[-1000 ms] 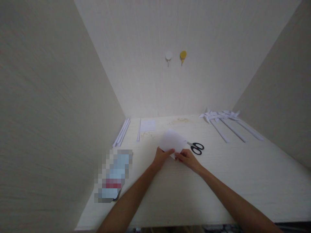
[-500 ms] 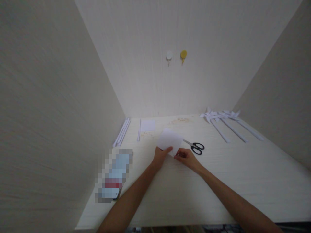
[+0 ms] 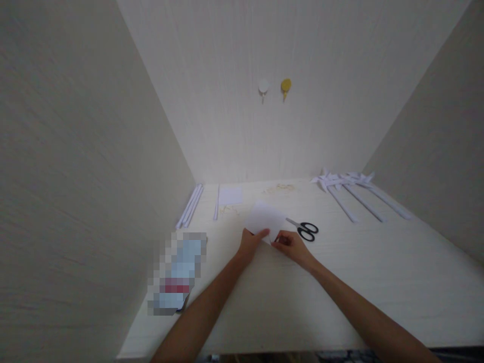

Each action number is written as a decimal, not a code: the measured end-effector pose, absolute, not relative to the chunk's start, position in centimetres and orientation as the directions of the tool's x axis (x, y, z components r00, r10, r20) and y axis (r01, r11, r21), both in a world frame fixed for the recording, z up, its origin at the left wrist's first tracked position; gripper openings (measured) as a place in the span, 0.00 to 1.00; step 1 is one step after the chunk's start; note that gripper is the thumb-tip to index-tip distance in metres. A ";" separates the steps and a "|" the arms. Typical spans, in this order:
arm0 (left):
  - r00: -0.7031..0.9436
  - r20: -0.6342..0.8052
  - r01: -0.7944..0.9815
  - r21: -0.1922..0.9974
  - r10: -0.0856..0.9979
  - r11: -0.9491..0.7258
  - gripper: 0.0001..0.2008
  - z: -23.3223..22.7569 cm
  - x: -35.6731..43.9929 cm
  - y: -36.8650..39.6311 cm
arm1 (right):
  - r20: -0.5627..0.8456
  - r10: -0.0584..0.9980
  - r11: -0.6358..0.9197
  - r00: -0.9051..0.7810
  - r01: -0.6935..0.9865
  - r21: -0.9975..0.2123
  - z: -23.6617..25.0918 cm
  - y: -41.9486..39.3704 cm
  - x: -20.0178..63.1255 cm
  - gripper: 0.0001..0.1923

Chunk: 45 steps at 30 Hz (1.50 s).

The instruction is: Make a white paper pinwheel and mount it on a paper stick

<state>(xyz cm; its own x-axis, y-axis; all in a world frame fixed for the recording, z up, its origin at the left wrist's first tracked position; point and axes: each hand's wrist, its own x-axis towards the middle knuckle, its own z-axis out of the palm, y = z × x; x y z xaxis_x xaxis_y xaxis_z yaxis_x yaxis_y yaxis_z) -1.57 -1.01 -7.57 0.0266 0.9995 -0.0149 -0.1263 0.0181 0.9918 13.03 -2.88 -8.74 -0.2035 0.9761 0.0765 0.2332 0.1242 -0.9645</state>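
Note:
A white square of paper (image 3: 263,216) is held tilted over the table, one corner toward me. My left hand (image 3: 251,241) grips its lower left edge, thumb on top and fingers hidden beneath. At the near corner, my right hand (image 3: 288,244) is closed in a pinch on the paper. Just right of the sheet lies a pair of scissors (image 3: 307,229) with black handles, blades pointing left toward the paper.
Paper pinwheels on sticks (image 3: 342,181) lie at the back right. Rolled paper sticks (image 3: 190,205), a single stick (image 3: 216,202) and another paper square (image 3: 231,195) are back left. A blurred-out phone-like object (image 3: 181,272) lies by my left forearm. Walls enclose the table (image 3: 378,267).
Almost nothing differs. Both hands stay on the paper at the same spot, with only a slight shift of the left thumb near the close corner.

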 end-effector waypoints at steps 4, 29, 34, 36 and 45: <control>0.028 -0.005 -0.111 0.994 1.000 0.008 0.16 -7.6 -1.6 -1.0 | 0.075 0.976 0.122 -0.206 0.226 -0.967 -8.6 -2.9 13.0 0.09; 0.004 -0.026 -0.137 0.990 1.000 0.026 0.16 -7.3 -1.6 -1.0 | 0.110 0.971 0.160 -0.214 0.232 -0.960 -8.7 -3.0 13.0 0.07; -0.019 -0.036 -0.140 0.990 0.999 0.033 0.15 -7.3 -1.5 -1.0 | 0.106 0.970 0.159 -0.218 0.243 -0.957 -8.9 -2.9 13.0 0.07; -0.023 -0.046 -0.132 0.990 0.999 0.042 0.14 -7.4 -1.6 -1.0 | 0.105 0.970 0.159 -0.219 0.247 -0.956 -8.9 -2.9 13.0 0.07; 0.008 -0.026 -0.116 0.993 1.000 0.027 0.14 -7.5 -1.6 -1.0 | 0.105 0.969 0.163 -0.226 0.256 -0.953 -8.6 -2.9 13.1 0.06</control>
<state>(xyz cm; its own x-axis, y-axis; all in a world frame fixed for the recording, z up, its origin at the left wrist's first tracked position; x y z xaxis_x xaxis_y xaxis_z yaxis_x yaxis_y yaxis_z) -1.59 -1.04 -7.52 0.0084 0.9996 -0.0261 -0.1159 0.0269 0.9929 13.06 -2.92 -8.57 -0.2255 0.9685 0.1052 0.2556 0.1630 -0.9529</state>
